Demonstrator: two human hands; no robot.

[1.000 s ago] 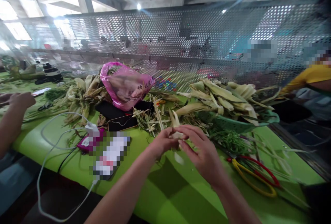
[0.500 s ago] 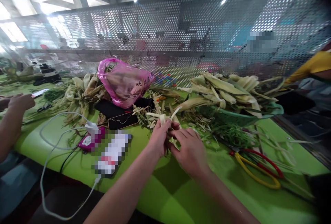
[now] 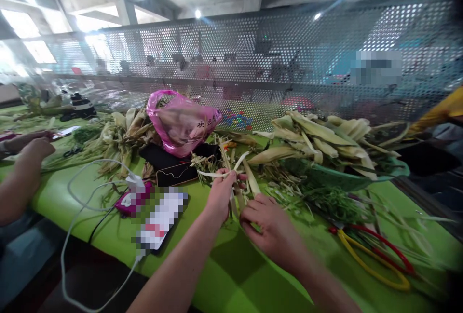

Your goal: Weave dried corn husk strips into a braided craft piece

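Note:
My left hand (image 3: pixel 220 195) pinches pale corn husk strips (image 3: pixel 238 161) where they cross, their ends sticking out to the left and up to the right. Close by on the right, my right hand (image 3: pixel 265 219) has its fingers curled round the lower end of a husk strip running down from the left hand. Its fingertips partly hide that end. A broader husk piece (image 3: pixel 252 178) stands just behind the right hand. Husk scraps lie on the green table (image 3: pixel 231 279) around both hands.
A green basket (image 3: pixel 394 170) heaped with corn husks stands at right, near red-and-yellow-handled scissors (image 3: pixel 376 255). A pink plastic bag (image 3: pixel 181 129), a phone (image 3: pixel 164 221) on a cable and a purple power socket (image 3: pixel 135 199) are at left. Another person's hand (image 3: pixel 39 149) works at far left.
My right hand has moved down and slightly away from the left, drawing a strip with it. The folded loop above my left hand now appears as crossed strips. The view has tilted up slightly.

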